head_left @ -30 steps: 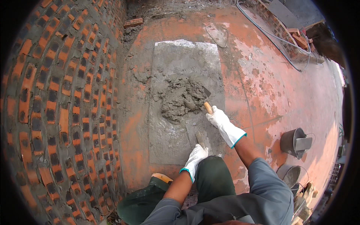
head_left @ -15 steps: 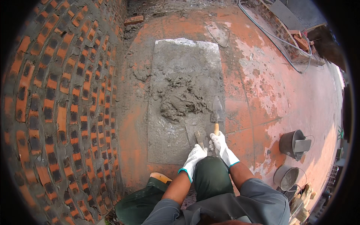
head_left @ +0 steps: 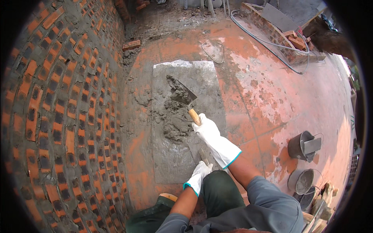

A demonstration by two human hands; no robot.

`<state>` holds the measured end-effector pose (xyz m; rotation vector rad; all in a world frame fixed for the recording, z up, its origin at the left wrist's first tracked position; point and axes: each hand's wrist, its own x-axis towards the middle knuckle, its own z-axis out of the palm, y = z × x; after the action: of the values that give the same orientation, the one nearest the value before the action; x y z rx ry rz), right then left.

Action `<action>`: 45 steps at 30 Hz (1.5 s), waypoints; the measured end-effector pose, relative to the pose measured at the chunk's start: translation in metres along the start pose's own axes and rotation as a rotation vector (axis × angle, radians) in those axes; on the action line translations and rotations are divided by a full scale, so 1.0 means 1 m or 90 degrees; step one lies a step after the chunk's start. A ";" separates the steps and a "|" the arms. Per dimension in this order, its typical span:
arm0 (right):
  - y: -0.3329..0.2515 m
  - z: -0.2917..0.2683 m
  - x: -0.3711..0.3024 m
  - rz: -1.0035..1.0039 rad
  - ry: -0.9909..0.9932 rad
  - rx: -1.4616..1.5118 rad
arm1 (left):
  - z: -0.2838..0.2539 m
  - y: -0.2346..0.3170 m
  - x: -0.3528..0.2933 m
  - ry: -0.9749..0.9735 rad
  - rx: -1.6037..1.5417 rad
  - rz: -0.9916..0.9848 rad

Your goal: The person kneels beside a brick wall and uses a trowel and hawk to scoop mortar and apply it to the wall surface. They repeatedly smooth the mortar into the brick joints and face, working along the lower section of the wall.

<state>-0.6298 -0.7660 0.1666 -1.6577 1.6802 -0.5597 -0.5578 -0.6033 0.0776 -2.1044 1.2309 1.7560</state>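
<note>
My right hand (head_left: 213, 136), in a white glove with a teal cuff, is closed round the wooden handle of a pointed brick trowel (head_left: 190, 98). Wet grey mortar lies on the trowel's blade, above the far part of a mortar heap (head_left: 176, 126). That heap sits on a grey rectangular board (head_left: 167, 171) on the ground. Close to my knee, my left hand (head_left: 199, 174), gloved alike, grips the handle of a plastering trowel (head_left: 204, 156). Its flat, mortar-grey blade is hard to tell from the board behind it.
A brick wall (head_left: 72, 128) with mortared joints rises along the left. Two buckets, one dark (head_left: 297, 145) and one holding grey material (head_left: 304, 182), stand at right. A hose (head_left: 268, 42) curves past a brick-edged box at the far right. A loose brick (head_left: 131, 45) lies beyond the board.
My right hand has reached forward and left from beside my left hand, and its trowel now carries mortar. My left hand stays near my knee with its plastering trowel. The view has tilted farther ahead.
</note>
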 end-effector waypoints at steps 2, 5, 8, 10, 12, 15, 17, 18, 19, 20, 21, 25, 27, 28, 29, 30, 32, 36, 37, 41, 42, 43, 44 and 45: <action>0.012 0.008 0.006 -0.009 -0.011 -0.117 | -0.002 -0.001 -0.002 0.010 0.004 0.020; 0.042 0.008 0.005 0.017 -0.117 -0.231 | -0.002 -0.004 -0.002 0.012 0.000 0.029; 0.053 0.000 -0.014 0.084 -0.140 -0.216 | 0.000 -0.007 -0.001 0.026 -0.001 0.035; 0.046 -0.012 -0.031 0.118 -0.137 -0.025 | -0.002 -0.007 -0.002 0.063 0.002 0.051; 0.031 -0.021 -0.041 0.153 -0.153 0.117 | -0.013 -0.008 -0.008 0.113 0.016 0.058; 0.008 -0.024 -0.052 0.215 -0.218 0.257 | -0.045 -0.003 -0.018 0.173 -0.394 0.108; 0.001 -0.021 -0.062 0.223 -0.289 0.317 | -0.070 0.001 -0.027 0.180 -0.594 0.328; 0.000 -0.018 -0.066 0.192 -0.334 0.331 | -0.086 0.000 -0.030 0.030 -0.679 0.464; -0.001 -0.013 -0.070 0.177 -0.368 0.353 | -0.100 0.002 -0.031 0.093 -0.531 0.435; -0.001 -0.009 -0.071 0.201 -0.386 0.327 | -0.105 0.009 -0.031 0.211 -0.533 0.481; 0.001 -0.005 -0.072 0.191 -0.414 0.338 | -0.111 0.007 -0.033 0.213 -0.529 0.455; 0.017 0.003 -0.064 0.129 -0.415 0.048 | -0.108 -0.006 -0.029 0.215 -0.691 0.258; 0.031 0.008 -0.061 0.162 -0.309 -0.127 | -0.104 -0.030 -0.026 0.294 -0.650 0.136; 0.041 0.011 -0.064 0.185 -0.277 -0.128 | -0.104 -0.046 -0.026 0.346 -0.592 0.082; 0.051 0.016 -0.065 0.186 -0.315 -0.170 | -0.107 -0.063 -0.024 0.408 -0.529 0.043; 0.061 0.022 -0.068 0.187 -0.355 -0.211 | -0.108 -0.078 -0.021 0.419 -0.556 -0.014; 0.083 0.041 -0.076 0.178 -0.419 -0.260 | -0.113 -0.105 -0.014 0.424 -0.609 -0.072; 0.118 0.086 -0.087 0.127 -0.368 -0.258 | -0.120 -0.115 0.012 0.245 -0.614 -0.140; 0.124 0.094 -0.086 0.127 -0.356 -0.255 | -0.125 -0.105 0.025 0.148 -0.608 -0.105; 0.137 0.109 -0.086 0.152 -0.341 -0.275 | -0.154 -0.041 0.078 -0.019 -0.733 0.052; 0.137 0.109 -0.086 0.142 -0.342 -0.268 | -0.160 -0.033 0.081 -0.023 -0.729 0.058; 0.138 0.109 -0.086 0.140 -0.339 -0.263 | -0.164 -0.026 0.080 -0.028 -0.728 0.082; 0.138 0.108 -0.086 0.144 -0.335 -0.264 | -0.167 -0.023 0.075 -0.018 -0.713 0.067; 0.138 0.108 -0.087 0.136 -0.326 -0.261 | -0.167 -0.024 0.066 -0.004 -0.702 0.060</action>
<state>-0.6502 -0.6508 0.0106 -1.6774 1.6120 0.3159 -0.4164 -0.7153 0.0628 -2.4717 0.2976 2.8955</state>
